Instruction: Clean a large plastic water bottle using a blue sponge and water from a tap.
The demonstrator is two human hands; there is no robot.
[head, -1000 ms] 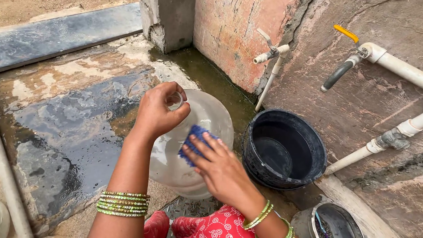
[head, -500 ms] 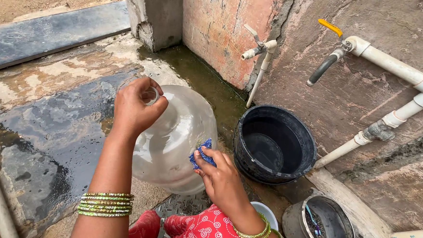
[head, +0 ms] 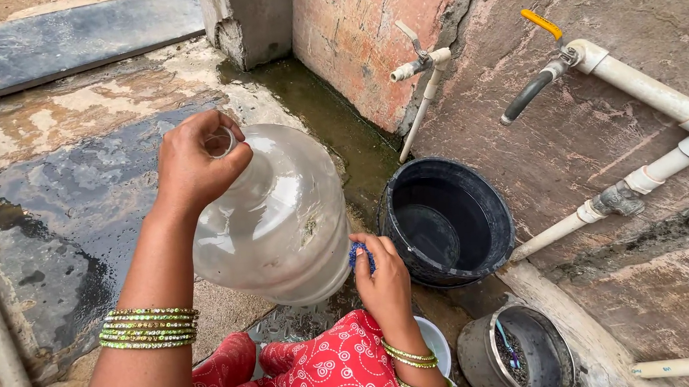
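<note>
A large clear plastic water jar (head: 283, 220) leans tilted in front of me over the wet stone floor. My left hand (head: 190, 166) grips its neck near the mouth. My right hand (head: 380, 282) presses a blue scrubber (head: 356, 256) against the jar's lower right side, close to its base. Most of the scrubber is hidden under my fingers. Green and gold bangles sit on both wrists.
A black bucket (head: 448, 219) with a little water stands right of the jar, under a white pipe tap (head: 420, 60). A second tap with a yellow handle (head: 544, 26) juts from the wall pipes. A small grey pot (head: 518, 353) and a white bowl (head: 435, 342) lie near my red-clothed knee.
My right hand has slid the scrubber down from the jar's upper side to its lower right edge. The left hand keeps hold of the neck, and the jar now shows more fully.
</note>
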